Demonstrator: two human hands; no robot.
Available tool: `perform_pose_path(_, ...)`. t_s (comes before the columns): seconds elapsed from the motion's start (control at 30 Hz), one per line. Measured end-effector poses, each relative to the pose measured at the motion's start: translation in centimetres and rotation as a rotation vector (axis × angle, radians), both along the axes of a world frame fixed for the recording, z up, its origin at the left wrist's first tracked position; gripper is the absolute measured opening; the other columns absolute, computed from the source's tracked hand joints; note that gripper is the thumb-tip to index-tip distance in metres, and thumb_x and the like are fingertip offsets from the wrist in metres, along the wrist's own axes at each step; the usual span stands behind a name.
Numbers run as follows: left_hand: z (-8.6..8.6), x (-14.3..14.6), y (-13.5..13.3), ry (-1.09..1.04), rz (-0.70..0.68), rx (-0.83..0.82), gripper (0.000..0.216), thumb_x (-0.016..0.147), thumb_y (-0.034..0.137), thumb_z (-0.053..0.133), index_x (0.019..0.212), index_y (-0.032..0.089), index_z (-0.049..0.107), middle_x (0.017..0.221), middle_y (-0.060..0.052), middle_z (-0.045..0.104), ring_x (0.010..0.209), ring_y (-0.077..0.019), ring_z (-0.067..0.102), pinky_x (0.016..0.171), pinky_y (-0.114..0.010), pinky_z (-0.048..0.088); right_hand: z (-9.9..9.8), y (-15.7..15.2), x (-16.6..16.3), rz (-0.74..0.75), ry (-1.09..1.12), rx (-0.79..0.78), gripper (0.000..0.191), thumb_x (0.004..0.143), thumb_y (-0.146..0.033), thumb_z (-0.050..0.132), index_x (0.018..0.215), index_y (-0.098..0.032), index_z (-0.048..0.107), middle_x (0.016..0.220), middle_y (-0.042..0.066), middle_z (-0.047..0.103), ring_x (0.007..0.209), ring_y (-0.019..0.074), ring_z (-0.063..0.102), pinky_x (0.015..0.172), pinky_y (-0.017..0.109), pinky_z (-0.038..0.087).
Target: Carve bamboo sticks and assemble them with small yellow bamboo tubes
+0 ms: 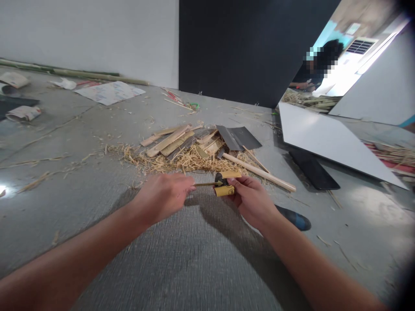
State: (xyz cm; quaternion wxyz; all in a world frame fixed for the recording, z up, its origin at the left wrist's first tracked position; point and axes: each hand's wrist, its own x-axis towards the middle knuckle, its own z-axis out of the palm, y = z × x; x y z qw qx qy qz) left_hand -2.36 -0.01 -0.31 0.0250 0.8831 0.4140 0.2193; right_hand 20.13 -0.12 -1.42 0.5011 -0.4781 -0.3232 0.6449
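Note:
My left hand [167,194] is closed in a pinch on a thin bamboo stick [207,184] that points right. My right hand [251,198] grips a small yellow bamboo piece [225,186] with a dark round part; the stick's tip meets it. Both hands hover above a grey woven mat [181,255], just in front of a heap of bamboo slats and shavings [184,151].
A long wooden rod [259,172] and dark sheets [238,137] lie by the heap. A white board [330,140] leans on the right, a black slab [313,170] beside it. A blue-tipped object [296,219] lies under my right wrist. Papers [108,92] lie far left. Another person sits at back right.

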Motion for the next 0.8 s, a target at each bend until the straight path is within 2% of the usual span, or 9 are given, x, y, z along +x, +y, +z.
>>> perform_pose_path(0.27,-0.28,-0.14,0.13,-0.014,-0.024,0.001,0.024,0.092,0.020,0.047,0.077,0.017,0.065,0.067,-0.002,0.063,0.062,-0.0131,0.058,0.057,-0.025,0.042,-0.21,0.05,0.04,0.035,-0.020,0.049,0.021,0.066,-0.034,0.081,0.077,-0.020,0.070,0.078,0.003,0.070,0.067,0.0162,0.065,0.061,0.028,0.054)
perform_pose_path(0.4,-0.21,-0.05,0.14,-0.028,-0.039,0.006,0.026,0.093,0.021,0.046,0.076,0.016,0.065,0.066,-0.002,0.063,0.063,-0.0137,0.059,0.057,-0.025,0.042,-0.19,0.10,0.09,-0.003,-0.039,0.049,0.027,0.060,-0.035,0.084,0.076,-0.019,0.069,0.075,0.003,0.070,0.065,0.0166,0.065,0.062,0.030,0.054)
perform_pose_path(0.5,-0.13,0.06,0.08,-0.001,-0.024,0.009,0.026,0.092,0.021,0.045,0.076,0.017,0.064,0.066,-0.002,0.064,0.062,-0.0135,0.058,0.055,-0.025,0.041,-0.18,-0.05,-0.12,0.001,-0.025,0.049,0.027,0.062,-0.037,0.082,0.076,-0.019,0.070,0.074,0.002,0.070,0.065,0.0160,0.064,0.064,0.030,0.054)
perform_pose_path(0.7,-0.06,0.00,0.14,0.025,-0.023,-0.019,0.026,0.092,0.021,0.045,0.074,0.016,0.063,0.066,-0.002,0.062,0.062,-0.0137,0.057,0.056,-0.025,0.041,0.02,-0.05,-0.15,-0.041,-0.049,0.041,0.030,0.055,-0.035,0.086,0.075,-0.018,0.071,0.072,0.002,0.070,0.063,0.0146,0.064,0.058,0.026,0.052)
perform_pose_path(0.8,-0.14,-0.03,0.16,0.034,-0.007,-0.024,0.027,0.092,0.022,0.045,0.072,0.016,0.062,0.065,-0.002,0.061,0.061,-0.0139,0.057,0.055,-0.026,0.040,0.14,-0.02,-0.08,-0.018,-0.045,0.052,0.029,0.058,-0.037,0.084,0.076,-0.018,0.070,0.073,0.002,0.070,0.065,0.0158,0.065,0.061,0.028,0.053)
